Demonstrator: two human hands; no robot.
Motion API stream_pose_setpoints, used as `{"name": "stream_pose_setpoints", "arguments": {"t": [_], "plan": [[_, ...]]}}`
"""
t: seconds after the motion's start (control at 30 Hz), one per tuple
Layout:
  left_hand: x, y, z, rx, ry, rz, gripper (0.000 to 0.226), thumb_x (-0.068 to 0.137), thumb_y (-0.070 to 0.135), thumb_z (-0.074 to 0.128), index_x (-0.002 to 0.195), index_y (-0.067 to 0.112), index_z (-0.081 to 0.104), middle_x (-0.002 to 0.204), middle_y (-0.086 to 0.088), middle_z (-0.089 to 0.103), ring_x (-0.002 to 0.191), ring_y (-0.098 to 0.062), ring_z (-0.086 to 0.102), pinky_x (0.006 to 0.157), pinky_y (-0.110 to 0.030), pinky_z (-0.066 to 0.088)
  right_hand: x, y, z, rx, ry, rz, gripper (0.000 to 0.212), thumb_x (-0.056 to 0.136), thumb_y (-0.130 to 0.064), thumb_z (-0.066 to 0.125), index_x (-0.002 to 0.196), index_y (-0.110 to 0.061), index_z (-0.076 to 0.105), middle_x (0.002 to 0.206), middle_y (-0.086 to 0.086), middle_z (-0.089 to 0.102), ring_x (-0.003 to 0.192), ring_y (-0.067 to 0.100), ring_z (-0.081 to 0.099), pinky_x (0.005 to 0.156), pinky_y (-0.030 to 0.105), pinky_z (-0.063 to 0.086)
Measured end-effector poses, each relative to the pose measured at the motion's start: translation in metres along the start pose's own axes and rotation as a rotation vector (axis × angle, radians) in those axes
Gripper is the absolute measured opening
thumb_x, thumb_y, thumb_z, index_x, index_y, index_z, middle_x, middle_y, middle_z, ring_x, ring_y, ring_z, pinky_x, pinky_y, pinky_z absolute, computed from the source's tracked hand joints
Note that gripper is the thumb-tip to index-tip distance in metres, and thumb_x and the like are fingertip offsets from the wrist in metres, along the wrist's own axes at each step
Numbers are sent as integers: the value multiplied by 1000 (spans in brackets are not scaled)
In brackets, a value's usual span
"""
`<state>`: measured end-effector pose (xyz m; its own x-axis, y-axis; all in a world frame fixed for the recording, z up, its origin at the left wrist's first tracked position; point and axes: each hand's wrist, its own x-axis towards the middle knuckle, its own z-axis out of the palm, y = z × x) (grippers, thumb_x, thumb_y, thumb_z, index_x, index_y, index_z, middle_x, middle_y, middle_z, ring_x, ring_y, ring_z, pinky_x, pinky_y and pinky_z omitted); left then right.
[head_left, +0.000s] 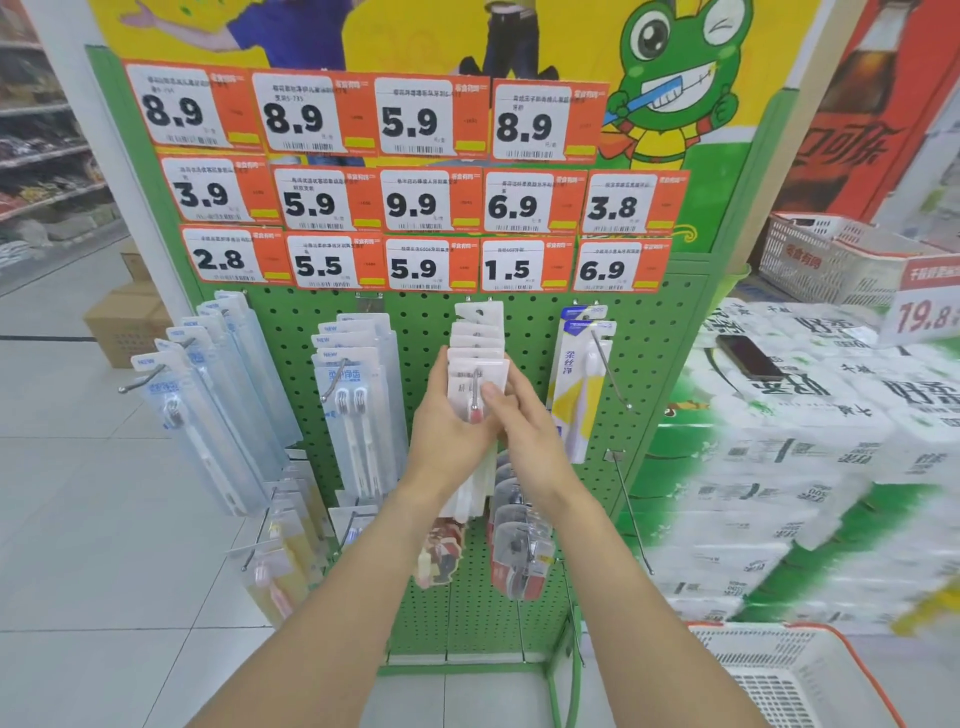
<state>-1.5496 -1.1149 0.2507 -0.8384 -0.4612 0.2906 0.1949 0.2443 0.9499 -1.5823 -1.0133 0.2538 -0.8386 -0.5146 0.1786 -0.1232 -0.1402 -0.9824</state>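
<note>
Pack (475, 371) hangs at front of stack on hook (475, 389), pegboard (426, 322) centre, 12 o'clock from body. Long axis 12–6. Left hand (447, 415) wraps 9 edge; right hand (524, 421) pinches 3 edge by hook tip. Judged exit: along hook, toward body.

This is a shop, most likely a supermarket: a green pegboard rack (431, 317) carries rows of orange-and-white price tags (415, 202) with barcodes. Below them, toothbrush packs (358, 395) and white carded packs (478, 332) hang on metal hooks (613, 375). To the right, wrapped tissue packs (779, 467) are stacked under a 19.8 price sign (930, 312) near plastic shopping baskets (810, 260), and stocked shelves (47, 156) line an aisle at the left, with cardboard boxes (124, 322) on the tiled floor (104, 519).
</note>
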Motion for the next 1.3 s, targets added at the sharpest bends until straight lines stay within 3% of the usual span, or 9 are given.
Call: {"name": "stream_pose_setpoints", "arguments": {"t": [0.13, 0.3, 0.47, 0.7, 0.8, 0.87, 1.03, 1.2, 1.3], "plan": [[4, 3, 2, 29, 9, -39, 71, 79, 20, 86, 139, 27, 49, 103, 31, 70, 94, 8, 68, 83, -20, 52, -5, 5, -5, -179, 74, 4, 68, 91, -55, 60, 152, -32, 40, 147, -17, 52, 137, -3, 44, 106, 3, 31], [-2, -1, 1, 133, 69, -41, 116, 67, 38, 92, 158, 27, 21, 153, 12, 43, 138, -5, 43, 117, -33, 37, -27, 10, -22, -218, 542, -146, 11, 96, -20, 67, 107, -22, 67, 100, -13, 70, 91, -1, 65, 85, 24, 53], [-19, -7, -1, 106, 90, -6, 116, 71, 39, 91, 158, 31, 15, 161, 10, 31, 148, -5, 29, 123, -40, 28, -17, 12, -63, -280, 798, -151, 17, 88, -7, 68, 96, -20, 61, 85, -10, 65, 74, -1, 60, 76, 28, 51], [-64, -24, 14, 151, 169, -141, 99, 77, 33, 86, 154, 23, 23, 153, 5, 36, 135, -7, 40, 118, -36, 35, 13, 26, -107, -482, 598, 12, 47, 88, -30, 77, 127, -15, 56, 108, -11, 62, 103, 14, 63, 92, 32, 51], [-95, -27, 25, 144, 449, 116, 60, 87, 16, 69, 137, 7, 38, 142, -10, 37, 130, -18, 43, 111, -32, 39, 23, 27, -113, -490, 546, 38, 26, 90, -31, 75, 109, -21, 60, 90, -10, 63, 87, 13, 62, 82, 31, 50], [-109, -31, 28, 108, 488, 291, 39, 82, 3, 61, 118, 7, 46, 125, -13, 45, 110, -19, 50, 90, -23, 44, 24, 25, -113, -477, 518, 5, 12, 94, -27, 71, 92, -23, 59, 77, -11, 56, 72, 10, 54, 73, 27, 43], [-116, -40, 32, 136, 101, 210, 23, 85, -1, 51, 97, 18, 57, 95, 4, 58, 85, -11, 56, 74, -21, 44, 1, 27, -109, -304, 416, 12, 13, 96, -29, 69, 94, -16, 70, 88, 4, 72, 72, 12, 57, 71, 35, 50], [-120, -52, 31, 209, -36, -54, 30, 94, 4, 60, 117, 23, 57, 115, 15, 57, 104, 6, 54, 92, -24, 47, -36, 23, -110, -107, 286, 70, 10, 95, -17, 68, 103, -11, 71, 97, 2, 79, 85, 14, 71, 73, 28, 55], [-120, -55, 35, 203, -102, -119, 44, 96, 21, 65, 137, 20, 48, 132, 11, 56, 123, 4, 49, 108, -25, 41, -53, 15, -111, -58, 267, 60, 8, 94, -14, 69, 101, -11, 72, 96, 6, 79, 85, 21, 72, 76, 38, 58]]}}
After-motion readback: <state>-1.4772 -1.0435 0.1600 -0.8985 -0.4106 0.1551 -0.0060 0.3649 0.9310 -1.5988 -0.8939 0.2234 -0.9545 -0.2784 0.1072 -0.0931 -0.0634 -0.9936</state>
